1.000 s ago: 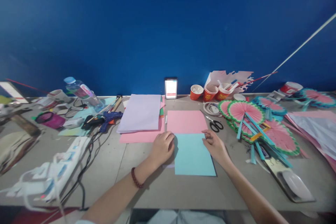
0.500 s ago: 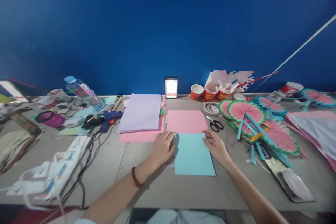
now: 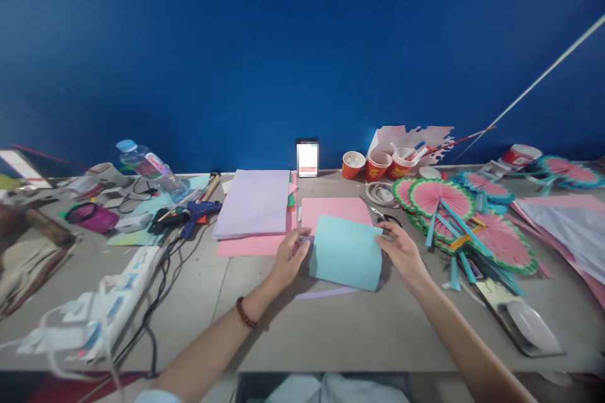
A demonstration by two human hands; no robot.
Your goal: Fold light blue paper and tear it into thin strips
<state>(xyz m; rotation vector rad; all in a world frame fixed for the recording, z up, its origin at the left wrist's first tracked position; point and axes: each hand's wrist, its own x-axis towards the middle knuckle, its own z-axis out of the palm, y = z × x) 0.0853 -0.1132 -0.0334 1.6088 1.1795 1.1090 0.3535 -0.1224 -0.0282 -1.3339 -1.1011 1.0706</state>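
Observation:
A light blue paper sheet point(image 3: 346, 252) is lifted off the grey table point(image 3: 331, 334), its near edge raised and facing me. My left hand point(image 3: 289, 257) pinches its left edge and my right hand point(image 3: 403, 254) grips its right edge. A pale lilac sheet point(image 3: 326, 293) lies flat beneath it. A pink sheet point(image 3: 333, 208) lies just behind the blue one.
A lilac paper stack point(image 3: 254, 203) on pink paper sits to the left. Scissors point(image 3: 384, 216), red cups point(image 3: 378, 167) and pink-green paper fans point(image 3: 449, 208) lie to the right. A glue gun point(image 3: 196, 211), bottle point(image 3: 147, 165) and white power strip point(image 3: 118, 296) with cables are at left. A phone point(image 3: 307, 158) leans on the blue wall.
Both hands have closed on the side edges of the blue sheet and raised it from the table, uncovering the lilac sheet underneath.

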